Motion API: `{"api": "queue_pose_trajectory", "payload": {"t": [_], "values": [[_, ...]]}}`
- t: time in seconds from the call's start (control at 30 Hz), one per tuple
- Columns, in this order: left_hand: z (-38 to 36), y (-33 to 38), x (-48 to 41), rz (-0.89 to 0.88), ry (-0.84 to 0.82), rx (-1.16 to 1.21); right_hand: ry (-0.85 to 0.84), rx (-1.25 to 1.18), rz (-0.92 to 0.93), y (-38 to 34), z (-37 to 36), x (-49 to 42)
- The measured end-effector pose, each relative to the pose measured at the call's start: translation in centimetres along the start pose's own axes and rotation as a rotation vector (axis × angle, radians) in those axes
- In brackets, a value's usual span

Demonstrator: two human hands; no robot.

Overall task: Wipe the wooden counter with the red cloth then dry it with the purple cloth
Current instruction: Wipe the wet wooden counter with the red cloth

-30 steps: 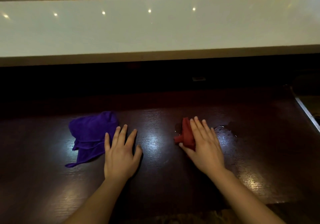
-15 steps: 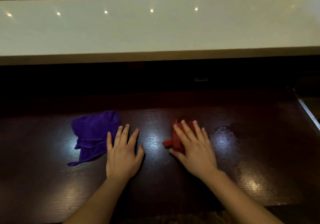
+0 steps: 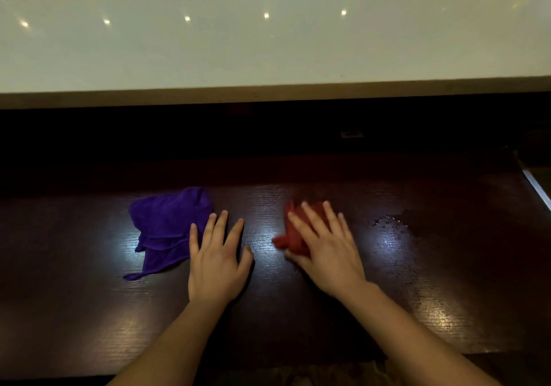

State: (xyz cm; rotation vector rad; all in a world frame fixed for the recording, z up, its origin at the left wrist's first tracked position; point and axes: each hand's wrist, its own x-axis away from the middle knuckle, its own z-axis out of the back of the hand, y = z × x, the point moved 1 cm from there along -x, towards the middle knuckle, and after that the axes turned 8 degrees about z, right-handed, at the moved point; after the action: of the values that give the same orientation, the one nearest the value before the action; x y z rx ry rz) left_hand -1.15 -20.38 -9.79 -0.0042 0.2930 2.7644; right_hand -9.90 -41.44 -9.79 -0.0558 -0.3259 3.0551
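Now R hand [image 3: 325, 248] w/ red cloth [image 3: 293, 236] slid left, seemingly blurred.

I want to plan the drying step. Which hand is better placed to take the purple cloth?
Left. The left hand lies flat beside the purple cloth, its fingers at the cloth's edge. The right hand presses on the red cloth.

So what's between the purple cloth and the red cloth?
The left hand, flat on the wooden counter, lies between the purple cloth and red cloth, in the head view.
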Motion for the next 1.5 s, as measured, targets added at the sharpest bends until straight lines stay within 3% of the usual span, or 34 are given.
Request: {"api": "queue_pose_trajectory", "payload": {"t": [0.1, 0.2, 0.27, 0.33, 0.4, 0.43, 0.47, 0.57, 0.63, 0.73, 0.8, 0.9, 1.1, 1.17, 1.27, 1.37, 1.43, 1.5], "values": [[-0.1, -0.1, -0.1, -0.002, 0.009, 0.014, -0.015, -0.029, 0.231, 0.1, -0.3, 4.7], [-0.2, -0.1, -0.2, 0.003, 0.006, 0.020, 0.113, -0.174, 0.107, 1.8, 1.3, 4.6], [-0.2, 0.0, 0.0, -0.001, 0.007, 0.025, 0.243, -0.517, -0.072, 1.9, 3.2, 2.9], [-0.1, 0.0, -0.1, -0.002, 0.014, 0.034, 0.340, -1.009, -0.210, 1.8, 5.0, 1.5], [-0.1, -0.1, -0.1, 0.004, 0.009, 0.032, 0.321, -1.365, -0.325, 2.2, 5.9, 1.2], [-0.2, -0.1, -0.1, 0.007, 0.010, 0.028, 0.268, -1.410, -0.369, 2.7, 5.9, 1.5], [-0.2, -0.1, 0.0, 0.007, 0.011, 0.026, 0.208, -1.357, -0.416, 3.4, 5.8, 1.8], [-0.2, -0.1, -0.1, 0.005, 0.015, 0.022, 0.214, -0.717, -0.433, 5.2, 5.7, 2.3], [-0.3, -0.1, -0.1, 0.006, 0.011, 0.023, 0.209, -0.428, -0.209, 4.5, 5.5, 2.1], [-0.2, -0.1, 0.0, 0.009, 0.010, 0.021, -0.037, -0.023, 0.047, 0.9, 3.2, 2.5], [-0.1, 0.0, 0.0, 0.007, 0.010, 0.022, -0.096, 0.100, 0.179, -0.6, 1.0, 4.0], [-0.3, -0.2, 0.0, 0.004, 0.020, 0.033, -0.058, 0.161, 0.250, 1.6, -0.1, 4.9], [-0.3, -0.2, -0.1, 0.000, 0.017, 0.044, 0.033, 0.143, -0.225, 4.3, 1.7, -3.9], [-0.1, -0.2, 0.0, 0.000, 0.015, 0.037, 0.049, 0.099, -0.124, 1.7, 1.1, -4.5], [-0.1, -0.2, 0.0, 0.006, 0.008, 0.030, 0.006, 0.100, 0.243, -1.2, -0.5, 0.2], [-0.1, -0.1, -0.1, -0.001, 0.010, 0.045, -0.058, 0.134, 0.435, 0.9, -0.5, 2.7], [-0.2, -0.2, -0.2, -0.005, 0.011, 0.050, -0.026, 0.094, 0.303, 2.9, 0.0, 0.4], [-0.2, -0.2, -0.1, -0.007, 0.007, 0.046, 0.038, 0.025, 0.049, 3.6, 0.7, -3.8]]}}
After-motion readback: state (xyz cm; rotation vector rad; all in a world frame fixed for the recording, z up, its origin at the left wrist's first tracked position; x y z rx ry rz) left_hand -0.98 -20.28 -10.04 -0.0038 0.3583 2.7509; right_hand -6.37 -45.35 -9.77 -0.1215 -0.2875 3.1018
